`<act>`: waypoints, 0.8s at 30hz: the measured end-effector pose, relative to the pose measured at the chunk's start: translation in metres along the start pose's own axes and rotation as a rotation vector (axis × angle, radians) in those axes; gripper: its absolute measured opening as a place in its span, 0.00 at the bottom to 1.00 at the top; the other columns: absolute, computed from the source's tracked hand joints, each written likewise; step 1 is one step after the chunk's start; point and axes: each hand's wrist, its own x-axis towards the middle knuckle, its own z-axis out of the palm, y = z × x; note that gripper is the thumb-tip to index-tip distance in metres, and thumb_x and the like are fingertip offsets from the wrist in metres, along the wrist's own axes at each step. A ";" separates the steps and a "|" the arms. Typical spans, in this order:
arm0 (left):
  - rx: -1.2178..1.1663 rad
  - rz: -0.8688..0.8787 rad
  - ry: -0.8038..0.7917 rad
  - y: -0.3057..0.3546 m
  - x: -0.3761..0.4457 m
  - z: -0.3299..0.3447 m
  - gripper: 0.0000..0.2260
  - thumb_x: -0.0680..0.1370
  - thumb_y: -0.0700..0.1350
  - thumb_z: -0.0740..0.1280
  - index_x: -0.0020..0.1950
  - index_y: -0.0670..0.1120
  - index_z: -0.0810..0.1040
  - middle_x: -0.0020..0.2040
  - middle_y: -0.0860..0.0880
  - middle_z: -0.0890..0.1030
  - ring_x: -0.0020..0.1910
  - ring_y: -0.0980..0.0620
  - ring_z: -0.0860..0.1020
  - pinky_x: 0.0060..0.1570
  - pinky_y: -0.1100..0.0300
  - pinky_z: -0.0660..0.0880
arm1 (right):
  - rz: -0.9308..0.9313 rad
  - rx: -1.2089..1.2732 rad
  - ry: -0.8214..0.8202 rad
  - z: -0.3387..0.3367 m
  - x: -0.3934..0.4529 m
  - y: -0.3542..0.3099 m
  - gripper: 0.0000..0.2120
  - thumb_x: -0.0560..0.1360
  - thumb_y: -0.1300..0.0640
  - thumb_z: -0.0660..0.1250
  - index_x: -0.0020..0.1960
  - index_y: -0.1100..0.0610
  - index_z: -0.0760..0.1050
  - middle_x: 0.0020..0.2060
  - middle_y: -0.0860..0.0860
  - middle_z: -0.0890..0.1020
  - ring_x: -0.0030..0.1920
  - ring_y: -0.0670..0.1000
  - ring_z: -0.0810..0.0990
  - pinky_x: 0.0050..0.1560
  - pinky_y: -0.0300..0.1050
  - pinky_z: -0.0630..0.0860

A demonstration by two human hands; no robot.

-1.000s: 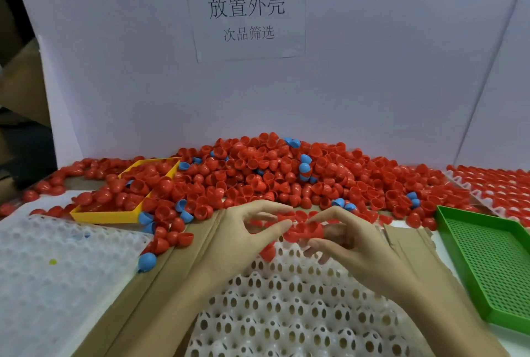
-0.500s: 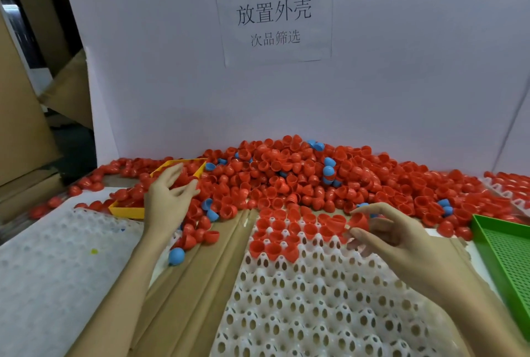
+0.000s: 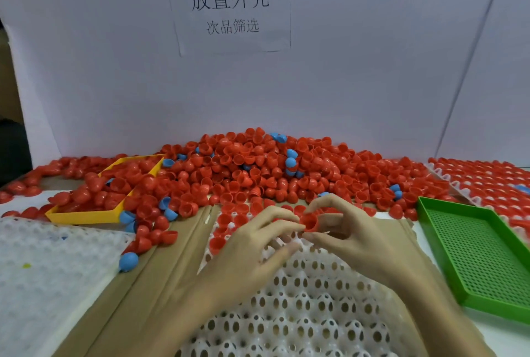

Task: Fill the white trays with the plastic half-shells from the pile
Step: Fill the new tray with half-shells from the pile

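We hold one red half-shell (image 3: pixel 309 221) over the far rows of the white tray (image 3: pixel 301 308), our right hand (image 3: pixel 352 242) pinching it between thumb and forefinger with its mouth turned toward us, probably to line it up with a free socket. Our left hand (image 3: pixel 258 250) hovers beside it, fingers spread and relaxed, grasping nothing. A few shells already sit in the tray's rows at 11 o'clock. The pile (image 3: pixel 272 173) lies at 12, near enough for quick picks. A yellow tray (image 3: pixel 83 216) sits at 10, a green tray (image 3: pixel 473 259) at 3. Our own fingers screen the nearest sockets.
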 end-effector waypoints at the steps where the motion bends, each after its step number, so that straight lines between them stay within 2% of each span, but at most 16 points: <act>1: -0.011 -0.011 0.039 0.000 0.000 0.001 0.10 0.84 0.46 0.67 0.65 0.50 0.82 0.62 0.61 0.77 0.60 0.58 0.79 0.58 0.66 0.76 | -0.014 -0.007 -0.009 0.001 0.000 0.001 0.14 0.77 0.54 0.76 0.60 0.52 0.77 0.46 0.50 0.88 0.45 0.52 0.87 0.48 0.47 0.84; 5: -0.028 -0.038 0.134 -0.001 0.000 -0.004 0.08 0.81 0.39 0.70 0.57 0.49 0.85 0.54 0.58 0.81 0.52 0.56 0.83 0.51 0.63 0.81 | -0.046 0.049 -0.020 0.005 0.003 0.003 0.13 0.77 0.52 0.76 0.60 0.48 0.79 0.41 0.50 0.87 0.43 0.51 0.87 0.47 0.43 0.82; 7: 0.027 -0.041 0.140 0.000 -0.001 -0.005 0.08 0.80 0.42 0.72 0.57 0.52 0.84 0.53 0.60 0.81 0.49 0.55 0.82 0.47 0.65 0.79 | -0.040 0.070 -0.007 0.005 0.004 0.004 0.11 0.78 0.52 0.75 0.59 0.46 0.80 0.43 0.52 0.87 0.44 0.52 0.87 0.48 0.44 0.83; 9: 0.078 -0.049 0.138 0.001 -0.004 -0.004 0.09 0.79 0.44 0.73 0.57 0.55 0.83 0.51 0.61 0.81 0.50 0.57 0.81 0.47 0.70 0.75 | -0.023 0.095 0.000 0.004 0.003 0.004 0.10 0.78 0.52 0.76 0.59 0.47 0.81 0.44 0.54 0.87 0.45 0.53 0.88 0.48 0.45 0.83; 11: 0.075 -0.064 0.147 0.002 -0.005 -0.002 0.12 0.79 0.44 0.74 0.59 0.57 0.81 0.50 0.61 0.80 0.51 0.57 0.80 0.47 0.71 0.75 | -0.003 0.141 -0.026 0.003 0.000 0.001 0.11 0.78 0.53 0.75 0.59 0.50 0.82 0.45 0.53 0.88 0.47 0.53 0.88 0.50 0.45 0.84; 13: 0.048 -0.062 0.159 0.002 -0.004 -0.002 0.14 0.79 0.40 0.73 0.60 0.57 0.82 0.49 0.59 0.80 0.51 0.56 0.81 0.48 0.68 0.77 | 0.013 0.183 -0.070 0.001 -0.002 -0.003 0.10 0.81 0.53 0.72 0.61 0.52 0.82 0.48 0.54 0.88 0.50 0.53 0.88 0.52 0.46 0.84; 16: 0.071 -0.065 0.175 -0.003 0.000 -0.015 0.14 0.79 0.35 0.71 0.55 0.54 0.86 0.51 0.58 0.82 0.53 0.55 0.82 0.52 0.61 0.79 | 0.032 0.185 -0.088 -0.003 -0.003 -0.007 0.10 0.84 0.56 0.66 0.60 0.56 0.84 0.51 0.53 0.88 0.53 0.52 0.87 0.55 0.44 0.83; 21: -0.011 -0.121 0.211 -0.016 0.001 -0.033 0.10 0.78 0.35 0.72 0.51 0.51 0.85 0.51 0.57 0.82 0.55 0.53 0.83 0.56 0.63 0.80 | 0.083 0.207 0.030 -0.008 -0.004 -0.007 0.11 0.85 0.58 0.64 0.57 0.60 0.84 0.49 0.54 0.88 0.50 0.53 0.88 0.50 0.40 0.83; 24: 0.026 -0.143 0.146 -0.022 -0.001 -0.028 0.09 0.76 0.38 0.75 0.50 0.52 0.84 0.51 0.58 0.81 0.55 0.55 0.82 0.56 0.64 0.79 | 0.117 0.240 0.088 -0.009 -0.002 -0.003 0.11 0.85 0.59 0.64 0.56 0.61 0.85 0.48 0.55 0.88 0.50 0.55 0.88 0.52 0.43 0.84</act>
